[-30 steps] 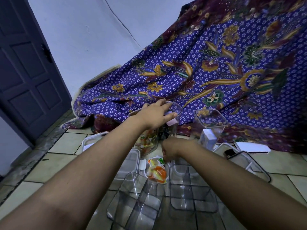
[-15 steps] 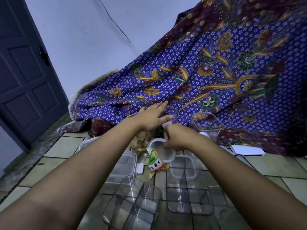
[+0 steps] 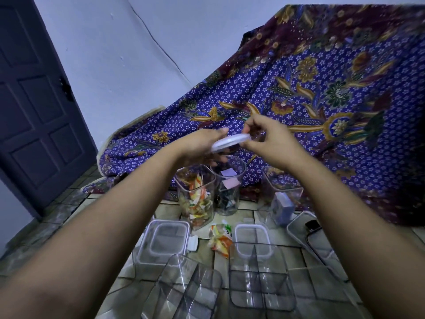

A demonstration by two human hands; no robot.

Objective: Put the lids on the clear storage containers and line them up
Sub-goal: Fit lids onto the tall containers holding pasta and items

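Observation:
Both hands hold a round white lid point(image 3: 230, 142) in the air, tilted. My left hand point(image 3: 200, 146) grips its left side and my right hand point(image 3: 266, 139) pinches its right edge. Directly below stands an uncovered round clear container point(image 3: 227, 187) with dark items and pink slips inside. To its left is a tall square clear container point(image 3: 195, 196) full of colourful packets. A third clear container point(image 3: 280, 199) with a white box inside stands to the right.
On the tiled floor lie two square lids point(image 3: 165, 240) point(image 3: 251, 242), two divided clear containers point(image 3: 184, 288) point(image 3: 259, 277), a loose snack packet point(image 3: 219, 238) and a flat container point(image 3: 315, 238) at right. A patterned cloth point(image 3: 322, 107) drapes behind; a dark door point(image 3: 34, 107) is at left.
My right hand lifted the round lid from the floor area up above the round container. My left hand left the container's rim and joined it on the lid. The view tilted up.

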